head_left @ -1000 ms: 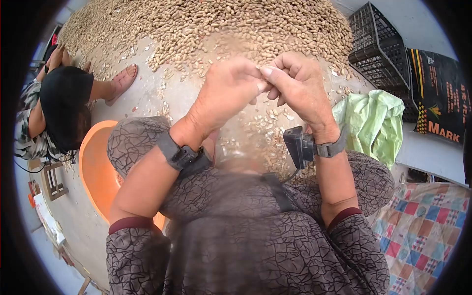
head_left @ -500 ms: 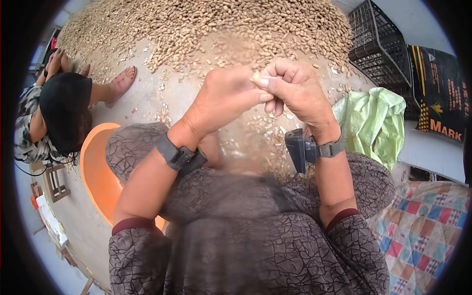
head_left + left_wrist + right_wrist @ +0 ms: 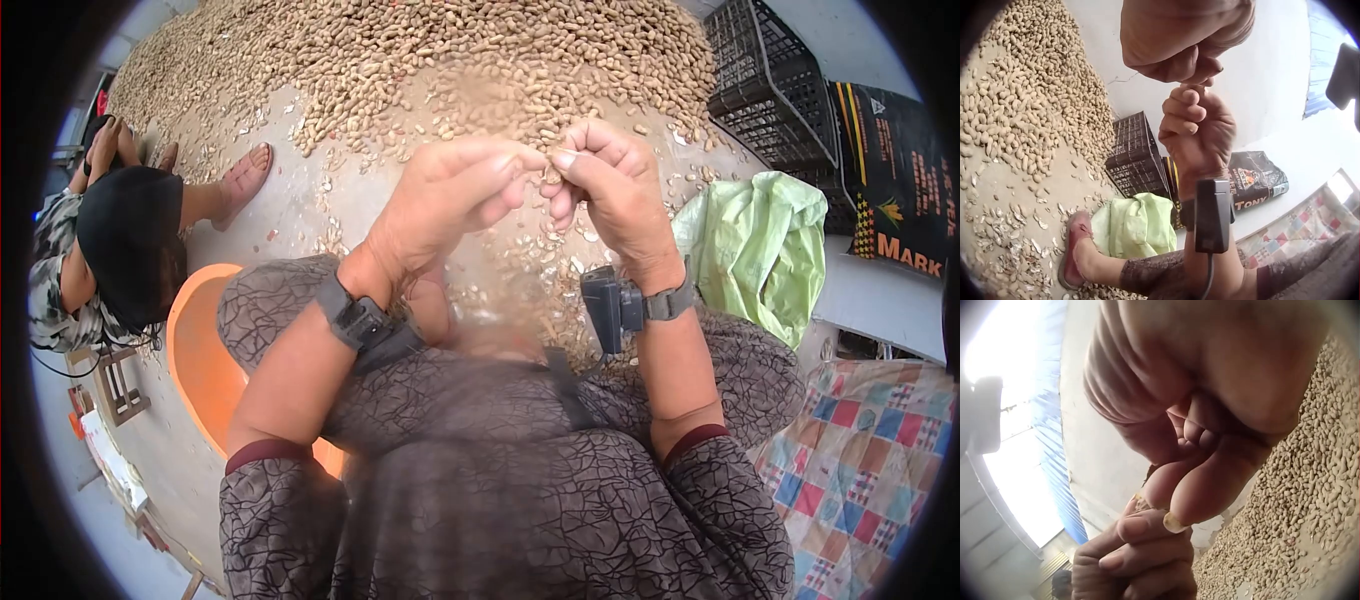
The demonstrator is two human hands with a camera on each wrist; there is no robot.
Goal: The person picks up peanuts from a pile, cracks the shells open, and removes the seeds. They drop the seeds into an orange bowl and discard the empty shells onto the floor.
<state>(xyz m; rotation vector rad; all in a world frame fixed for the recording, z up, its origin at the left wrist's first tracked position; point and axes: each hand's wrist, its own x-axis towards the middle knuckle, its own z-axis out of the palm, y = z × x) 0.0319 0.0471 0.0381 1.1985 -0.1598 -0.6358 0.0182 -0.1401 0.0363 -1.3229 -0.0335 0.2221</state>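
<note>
In front of the lap, my left hand (image 3: 445,195) and right hand (image 3: 620,190) meet at the fingertips. Between them is a small tan peanut (image 3: 552,173), mostly covered by fingers and pinched from both sides. The right thumb presses along its top, and the left thumb and index finger reach it from the other side. In the right wrist view a bit of rough shell (image 3: 1142,504) shows between the fingertips. The remaining fingers of both hands are curled in. Behind the hands spreads a large heap of unshelled peanuts (image 3: 430,50).
Broken shells (image 3: 550,265) litter the floor below the hands. An orange basin (image 3: 195,350) stands by the left knee. On the right are a green sack (image 3: 755,250), a black crate (image 3: 775,90), a black printed bag (image 3: 895,180) and a patchwork cloth (image 3: 860,460). Another person (image 3: 130,230) sits at left.
The left hand's fingers have shifted from beneath the right thumb to a straighter reach, with its lower fingers now showing. A bit of peanut shows between the fingertips. Both forearms stay nearly in place.
</note>
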